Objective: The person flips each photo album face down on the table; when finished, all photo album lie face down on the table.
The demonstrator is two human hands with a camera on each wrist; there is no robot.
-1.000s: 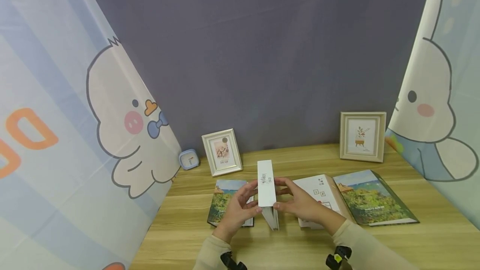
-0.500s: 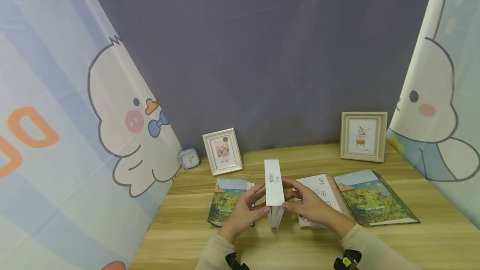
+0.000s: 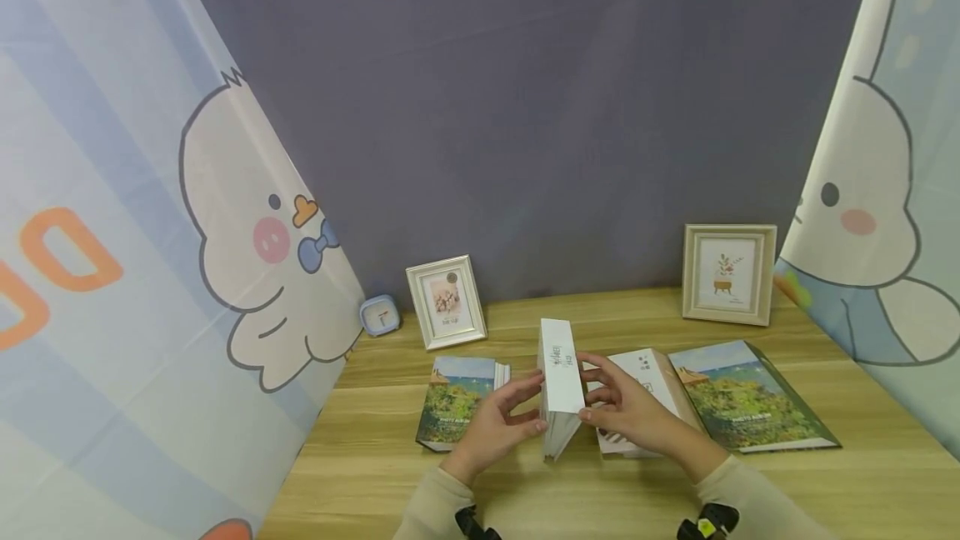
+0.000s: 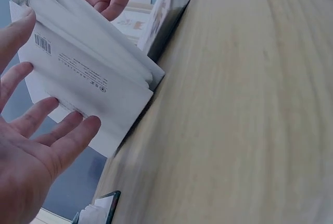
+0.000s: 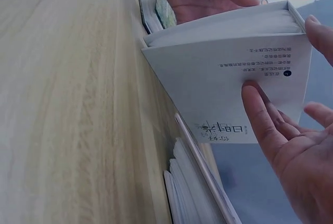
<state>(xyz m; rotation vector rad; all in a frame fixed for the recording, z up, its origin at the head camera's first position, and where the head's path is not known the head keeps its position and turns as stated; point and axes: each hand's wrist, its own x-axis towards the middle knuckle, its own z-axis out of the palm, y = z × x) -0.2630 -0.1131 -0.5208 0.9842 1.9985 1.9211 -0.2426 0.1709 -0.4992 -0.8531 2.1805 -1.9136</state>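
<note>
**Steadying the white book on its edge**

While the white book [image 3: 561, 373] stands upright on the tabletop [image 3: 750, 490], spine uppermost and pages fanning slightly at the bottom, 2 hands flank it near the middle of the scene. The left hand [image 3: 501, 419] has its fingers nearly straight and laid flat against the left cover, the thumb up by the spine; the left wrist view shows those fingers [image 4: 62, 130] spread on the back cover near the barcode, pressing rather than curling round. The right hand [image 3: 628, 411] mirrors it, straight fingers [image 5: 260, 114] flat against the printed right cover. Neither hand wraps round the book; it is simply pinned between 2 open palms.

To do this well, the person would likely want even pressure from both sides, since the book leans a little to the right at its top and its lower edge is the only contact with the wood. Pressing lower on the covers should stop the page block splaying. Care is probably needed on the right, where an open white booklet [image 3: 645, 377] lies just beside the standing book, and beyond it a landscape-covered album [image 3: 742, 398]. A second album [image 3: 453, 398] lies just to the left. 2 picture frames [image 3: 446, 302] [image 3: 729, 273] and a small blue clock [image 3: 378, 315] stand well clear at the far edge.
</note>
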